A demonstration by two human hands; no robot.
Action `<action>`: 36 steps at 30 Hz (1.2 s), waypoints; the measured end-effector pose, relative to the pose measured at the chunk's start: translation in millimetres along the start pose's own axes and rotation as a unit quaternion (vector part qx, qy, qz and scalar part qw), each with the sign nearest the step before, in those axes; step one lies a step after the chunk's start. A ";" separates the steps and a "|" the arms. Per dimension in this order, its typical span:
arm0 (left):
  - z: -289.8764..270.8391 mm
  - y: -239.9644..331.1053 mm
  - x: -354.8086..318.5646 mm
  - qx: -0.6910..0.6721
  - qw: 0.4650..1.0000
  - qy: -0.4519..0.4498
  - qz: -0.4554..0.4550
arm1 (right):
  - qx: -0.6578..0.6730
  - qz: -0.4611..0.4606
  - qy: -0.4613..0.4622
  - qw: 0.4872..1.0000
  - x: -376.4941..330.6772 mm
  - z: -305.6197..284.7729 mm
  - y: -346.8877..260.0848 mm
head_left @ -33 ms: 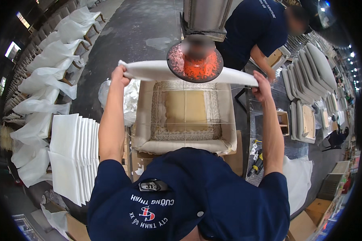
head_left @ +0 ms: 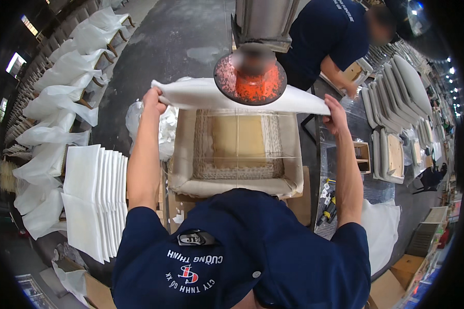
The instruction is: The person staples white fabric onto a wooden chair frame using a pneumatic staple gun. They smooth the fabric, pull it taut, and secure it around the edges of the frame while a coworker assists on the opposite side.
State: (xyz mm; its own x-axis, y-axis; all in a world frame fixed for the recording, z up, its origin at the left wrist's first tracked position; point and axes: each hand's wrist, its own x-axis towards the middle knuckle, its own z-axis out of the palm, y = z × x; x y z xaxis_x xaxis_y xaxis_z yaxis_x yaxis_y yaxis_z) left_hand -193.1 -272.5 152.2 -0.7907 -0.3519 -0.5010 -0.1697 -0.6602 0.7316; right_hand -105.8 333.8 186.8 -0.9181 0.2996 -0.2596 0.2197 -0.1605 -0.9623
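Note:
A white foam sheet [head_left: 191,96] is stretched across in front of me. My left hand [head_left: 155,100] closes on its left end and my right hand [head_left: 336,115] pinches its right end. Below the sheet sits a beige upholstered frame [head_left: 183,159] with padded sides, crossed by thin cords. Inside it lies a tan panel [head_left: 250,144], with a ridged border round it. A round dark-rimmed disc with orange-red flecks [head_left: 252,87] covers the sheet's middle; its top is blurred. The sheet hides the frame's far edge.
Folded white sheets [head_left: 85,201] stand at the left, near plastic-covered chairs [head_left: 62,98]. Clear plastic bags [head_left: 167,131] lie beside the frame. On the right are a tool [head_left: 328,206], a small wooden box [head_left: 363,157] and padded panels [head_left: 397,98]. A co-worker [head_left: 325,36] bends at upper right.
The sheet's middle has come down toward me and covers more of the frame's far side. My hands keep their hold. The co-worker's hand has shifted slightly.

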 end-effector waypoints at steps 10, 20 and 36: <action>-187.4 -126.9 -20.2 0.226 0.973 0.039 -0.019 | -0.035 0.207 -0.010 0.978 -70.2 -43.4 167.9; 33.1 43.7 -5.9 0.131 0.968 -0.130 0.169 | 0.087 -0.025 0.001 0.996 18.7 -16.9 -18.7; -195.7 -116.1 -56.1 0.291 0.952 -0.024 0.086 | -0.016 0.151 0.061 0.987 -108.7 -61.0 158.7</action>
State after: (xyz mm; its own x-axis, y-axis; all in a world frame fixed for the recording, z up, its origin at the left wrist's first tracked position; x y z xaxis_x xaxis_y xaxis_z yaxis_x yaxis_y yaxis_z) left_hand -13.9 -305.9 4.9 -0.8594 -0.3825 -0.3392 -0.3219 -0.1106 0.9403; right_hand 49.0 333.2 57.3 -0.7635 0.3540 -0.5401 0.4882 -0.2310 -0.8416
